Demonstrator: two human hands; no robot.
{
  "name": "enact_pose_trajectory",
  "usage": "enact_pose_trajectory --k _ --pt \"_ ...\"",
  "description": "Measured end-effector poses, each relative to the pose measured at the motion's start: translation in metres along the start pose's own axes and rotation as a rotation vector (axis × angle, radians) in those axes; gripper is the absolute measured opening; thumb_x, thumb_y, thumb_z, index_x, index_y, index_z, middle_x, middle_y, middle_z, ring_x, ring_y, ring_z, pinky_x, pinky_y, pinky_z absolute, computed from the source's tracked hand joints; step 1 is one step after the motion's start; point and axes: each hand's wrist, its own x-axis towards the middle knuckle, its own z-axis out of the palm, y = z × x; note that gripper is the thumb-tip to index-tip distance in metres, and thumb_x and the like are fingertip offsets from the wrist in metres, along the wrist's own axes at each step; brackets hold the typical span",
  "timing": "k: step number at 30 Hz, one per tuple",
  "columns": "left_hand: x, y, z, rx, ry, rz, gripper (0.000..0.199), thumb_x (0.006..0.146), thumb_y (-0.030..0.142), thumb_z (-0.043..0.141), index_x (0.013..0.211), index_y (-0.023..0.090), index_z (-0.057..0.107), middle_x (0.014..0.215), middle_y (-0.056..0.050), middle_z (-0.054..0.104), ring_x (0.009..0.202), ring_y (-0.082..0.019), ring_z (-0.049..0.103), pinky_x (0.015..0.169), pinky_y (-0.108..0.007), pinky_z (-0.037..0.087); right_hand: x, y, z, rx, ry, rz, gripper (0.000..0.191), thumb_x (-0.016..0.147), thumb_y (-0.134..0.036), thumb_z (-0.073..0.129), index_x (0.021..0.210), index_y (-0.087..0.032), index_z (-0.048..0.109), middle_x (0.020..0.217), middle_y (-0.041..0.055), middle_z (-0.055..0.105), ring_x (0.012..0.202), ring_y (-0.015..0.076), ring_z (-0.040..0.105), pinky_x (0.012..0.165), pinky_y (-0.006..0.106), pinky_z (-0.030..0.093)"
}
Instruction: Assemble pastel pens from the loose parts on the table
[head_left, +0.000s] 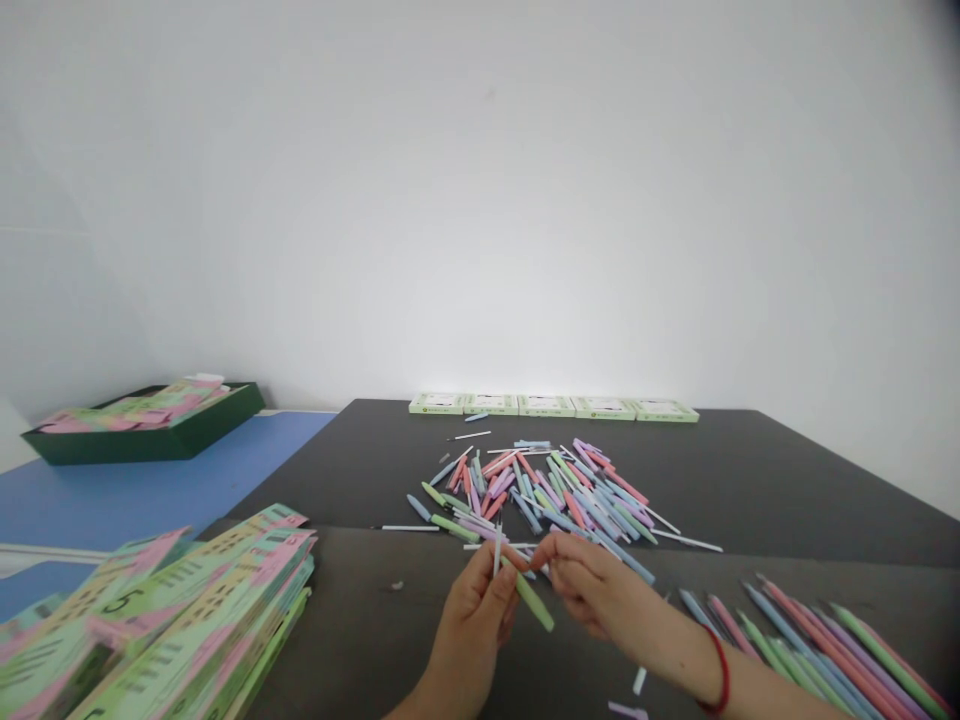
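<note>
- Green pen piece (534,602), one, and one white refill (497,550), pinched in the nearly closed left hand (478,605).
- Five boxes (547,405) beyond.
- Right hand (589,578), fingers curled; cannot tell whether it holds anything.
- Pens (832,645) overlapping, uncountable, cut off below.

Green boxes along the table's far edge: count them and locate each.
5, in one row: leftmost box, second box, middle box, fourth box, rightmost box. Any behind would be hidden.
</note>
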Motion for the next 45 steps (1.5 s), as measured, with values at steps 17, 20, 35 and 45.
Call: enact_pose_trajectory --k 17,20,35,45 --pt "-0.001 -0.002 0.002 -0.024 -0.005 -0.045 0.036 0.080 0.054 0.056 0.083 0.018 0.050 0.050 0.011 0.025 0.042 -0.006 0.017 0.040 -0.019 0.011 0.017 -0.034 -0.023 -0.025 0.288 -0.347 0.014 0.080 -0.029 0.059 0.083 -0.020 0.069 0.085 0.0012 0.068 0.073 0.0129 0.057 0.063 0.024 0.044" --pt "-0.002 0.001 0.003 -0.018 0.007 -0.044 0.039 0.079 0.057 0.056 0.082 0.018 0.051 0.050 0.011 0.024 0.042 -0.006 0.017 0.039 -0.019 0.011 0.032 -0.037 -0.016 0.085 0.299 -0.345 0.015 0.079 -0.030 0.060 0.084 -0.020 0.070 0.077 -0.0006 0.065 0.056 0.0096 0.047 0.053 0.022 0.038" --pt "-0.003 -0.005 0.004 -0.011 -0.026 -0.029 0.038 0.081 0.056 0.053 0.082 0.018 0.051 0.050 0.011 0.024 0.041 -0.006 0.017 0.040 -0.020 0.011 0.042 -0.046 0.000 -0.211 0.179 -0.335 0.016 0.079 -0.023 0.058 0.086 -0.018 0.071 0.079 0.0008 0.069 0.065 0.0131 0.056 0.061 0.024 0.043" --pt "-0.003 -0.008 0.002 -0.011 -0.057 -0.046 0.036 0.083 0.055 0.051 0.083 0.019 0.050 0.049 0.011 0.021 0.042 -0.006 0.015 0.040 -0.020 0.009 0.038 -0.048 0.002 -0.219 0.258 -0.385 0.014 0.079 -0.022 0.057 0.085 -0.019 0.070 0.076 -0.0002 0.066 0.064 0.0126 0.054 0.058 0.023 0.041"
